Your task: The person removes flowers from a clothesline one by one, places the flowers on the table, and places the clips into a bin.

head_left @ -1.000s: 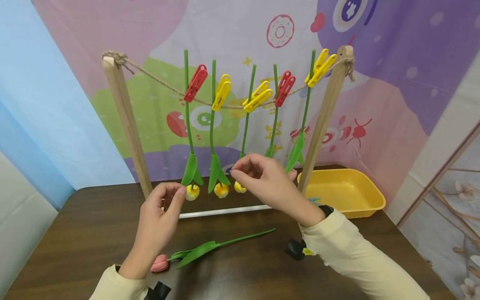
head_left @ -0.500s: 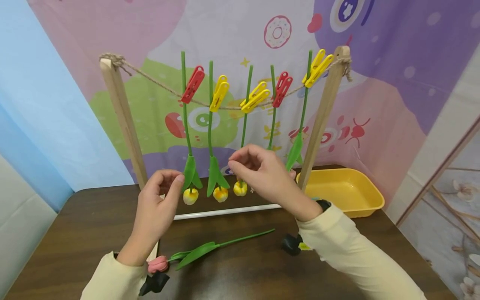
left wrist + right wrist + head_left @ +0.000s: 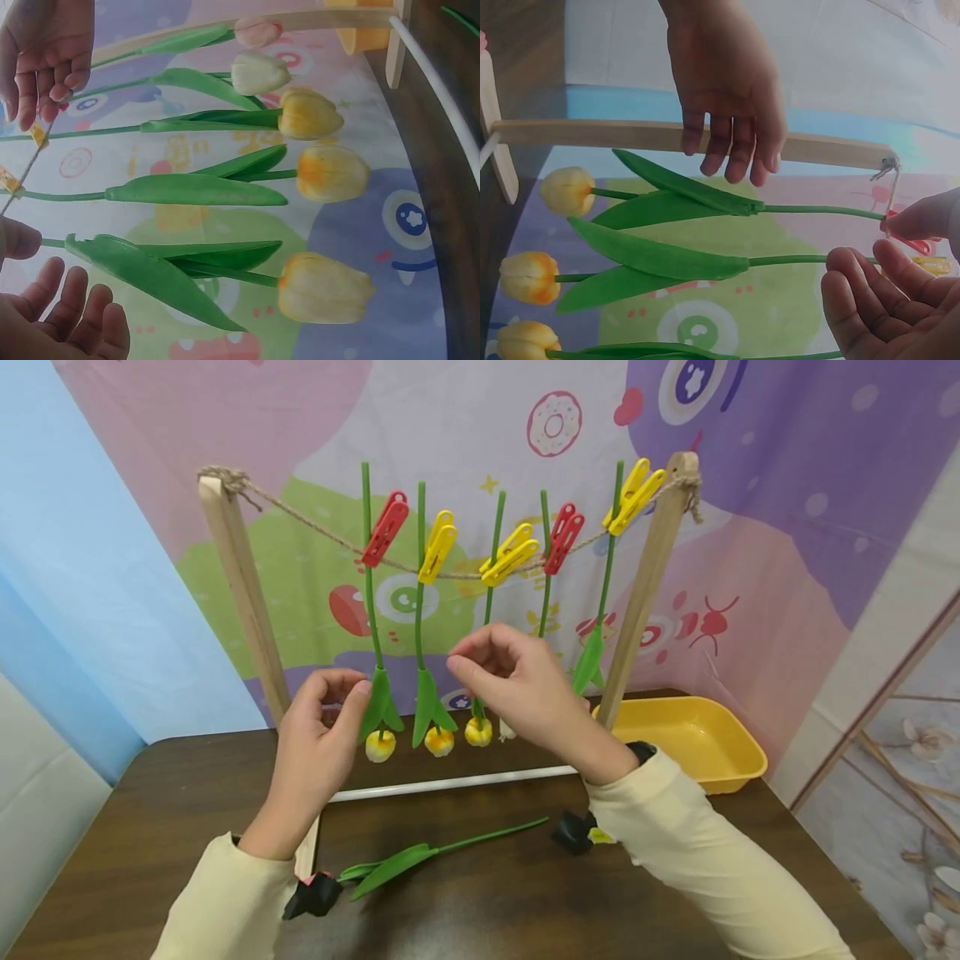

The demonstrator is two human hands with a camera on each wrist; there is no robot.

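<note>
My left hand [image 3: 318,727], fingers loosely bent, hovers by the leaves of the leftmost hanging tulip [image 3: 380,746] and holds nothing. Also holding nothing, my right hand [image 3: 532,697] is raised in front of the tulips on the right and partly hides them. Several tulips hang bloom-down from a twine line [image 3: 315,524], pinned by red clothespins [image 3: 386,529] and yellow clothespins [image 3: 510,556]. In the left wrist view, three blooms are yellow, one is a white tulip [image 3: 259,73] and one a pink tulip [image 3: 257,32].
Another tulip [image 3: 405,867] lies on the brown table [image 3: 465,918], its pink bloom mostly behind my left wrist's black mount [image 3: 313,895]. Wooden posts [image 3: 247,602] hold the twine, with a white rod [image 3: 450,783] low between them. At right stands a yellow basin [image 3: 693,735].
Both hands have risen in front of the hanging tulips, with their fingers staying loosely bent. The pinned tulips sway slightly; the table tulip has not moved.
</note>
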